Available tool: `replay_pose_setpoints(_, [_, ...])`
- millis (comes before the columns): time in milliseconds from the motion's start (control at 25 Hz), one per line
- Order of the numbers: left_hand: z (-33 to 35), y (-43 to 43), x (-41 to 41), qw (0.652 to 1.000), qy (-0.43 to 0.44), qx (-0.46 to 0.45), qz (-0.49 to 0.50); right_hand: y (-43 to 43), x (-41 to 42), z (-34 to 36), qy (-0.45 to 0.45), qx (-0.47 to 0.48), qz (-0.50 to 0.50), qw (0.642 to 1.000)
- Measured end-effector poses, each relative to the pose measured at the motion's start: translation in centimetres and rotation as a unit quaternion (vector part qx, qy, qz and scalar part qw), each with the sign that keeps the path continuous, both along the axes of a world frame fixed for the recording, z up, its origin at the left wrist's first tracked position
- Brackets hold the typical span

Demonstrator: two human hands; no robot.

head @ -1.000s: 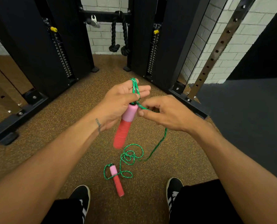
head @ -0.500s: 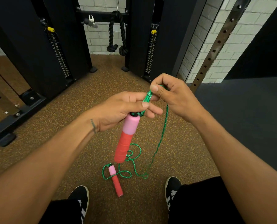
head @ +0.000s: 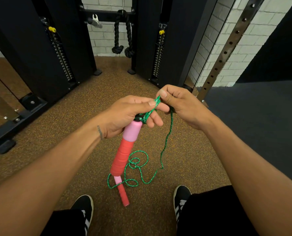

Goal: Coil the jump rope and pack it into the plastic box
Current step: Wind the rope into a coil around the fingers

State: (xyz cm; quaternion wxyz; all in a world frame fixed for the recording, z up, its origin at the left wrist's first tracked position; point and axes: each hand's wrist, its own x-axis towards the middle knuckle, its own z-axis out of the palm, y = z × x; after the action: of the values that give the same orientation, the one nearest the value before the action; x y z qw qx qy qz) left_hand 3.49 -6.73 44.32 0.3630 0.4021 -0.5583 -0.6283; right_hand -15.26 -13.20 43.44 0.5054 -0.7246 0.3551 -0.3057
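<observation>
- the left grip [head: 128, 114] holds the pink top of one handle [head: 126, 145], which hangs tilted, with loops of the green jump rope [head: 166, 142] laid across its fingers.
- the right grip [head: 184, 106] pinches the rope just beside the left fingertips.
- from there the rope drops to the brown speckled floor [head: 56, 133] and lies in loose curls over the second handle [head: 122, 193], between two black shoes [head: 84, 206].
- a dark grey mat [head: 261, 125] covers the floor to the right.
- black machine columns [head: 31, 48] stand ahead, with a knotted black rope [head: 123, 31] hanging between them.
- behind is a white brick wall [head: 104, 36], and a perforated steel upright [head: 227, 48] stands at right.
</observation>
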Motion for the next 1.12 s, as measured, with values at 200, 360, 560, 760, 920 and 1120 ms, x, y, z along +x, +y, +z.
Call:
replay_pose_setpoints(200, [0.1,0.1,-0.3,0.999,0.029,-0.012,0.042,-0.1,0.1,-0.2,0.007,0.032,0.000,0.999])
replay_pose_setpoints(360, [0.4,0.2,-0.4,0.989,0.126,0.016,0.079,0.0,0.6,-0.9,0.045,0.048,0.011,0.998])
replay_pose_setpoints(560, [0.3,-0.1,0.1,0.989,0.144,-0.004,0.026,1.0,1.3,-1.1,0.128,0.041,0.032,0.990])
replay_pose_setpoints(760, [-0.3,-1.1,0.6,0.984,0.117,-0.034,0.131,1.9,1.3,-0.3,0.289,-0.155,0.119,0.937])
replay_pose_setpoints(920, [-0.7,-1.1,0.4,0.991,0.006,-0.037,0.128,2.4,1.0,1.0,0.259,-0.263,0.084,0.926])
replay_pose_setpoints(1120, [0.0,-0.2,0.1,0.997,-0.003,-0.017,0.076,2.0,0.2,1.8,0.092,-0.190,0.015,0.977])
